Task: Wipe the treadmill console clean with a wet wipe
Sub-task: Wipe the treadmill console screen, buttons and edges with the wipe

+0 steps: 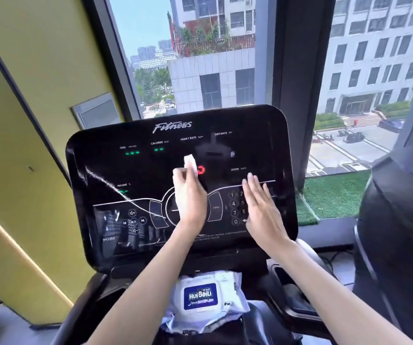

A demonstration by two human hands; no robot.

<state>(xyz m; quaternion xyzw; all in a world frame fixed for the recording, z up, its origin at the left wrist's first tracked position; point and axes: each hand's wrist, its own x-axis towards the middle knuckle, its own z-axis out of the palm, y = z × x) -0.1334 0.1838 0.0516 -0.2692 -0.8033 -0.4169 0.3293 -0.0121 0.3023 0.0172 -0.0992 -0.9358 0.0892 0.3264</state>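
Left side and top right of the console [106, 168] free to pass over, left hand [189, 197] holding the wet wipe [190, 163] over the centre dial [171, 204], right hand [262, 207] flat over the keypad [234, 207], wipes pack [201, 296] lying just below the console.

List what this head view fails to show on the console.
- Head view: centre dial, hidden behind left hand and wet wipe.
- Head view: right column of keypad, covered by right hand.
- Head view: fine print along console bottom, too small.
- Left hand's grip: palm side hidden.

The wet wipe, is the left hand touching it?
Touching. The head view shows the left hand holding the wet wipe, whose white end pokes out above it.
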